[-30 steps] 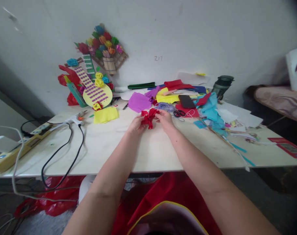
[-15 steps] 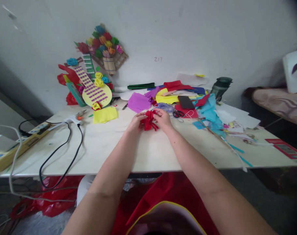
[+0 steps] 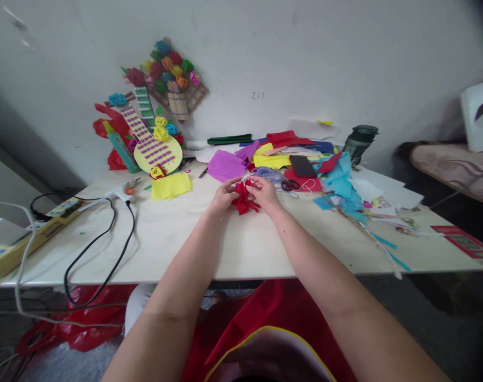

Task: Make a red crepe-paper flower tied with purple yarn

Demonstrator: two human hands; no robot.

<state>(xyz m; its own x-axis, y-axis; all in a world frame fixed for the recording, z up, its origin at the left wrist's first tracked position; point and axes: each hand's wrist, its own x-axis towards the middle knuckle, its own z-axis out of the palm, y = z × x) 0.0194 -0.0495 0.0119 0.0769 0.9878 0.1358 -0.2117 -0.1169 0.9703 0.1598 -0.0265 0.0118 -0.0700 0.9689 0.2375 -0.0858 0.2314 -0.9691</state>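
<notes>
pale table (image 3: 249, 249) against a wall (image 3: 325, 63); midway between its front and back edges, the left hand (image 3: 224, 198) and right hand (image 3: 267, 195) pinch a ruffled red flower-like piece (image 3: 243, 205); tugging too hard might tear its thin-looking folds.

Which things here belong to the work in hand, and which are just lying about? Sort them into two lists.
In hand:
gathered red paper, held by the left hand and right hand

Lying about, it seems, though some may be supplies:
scissors
phone
bottle
purple paper
</notes>
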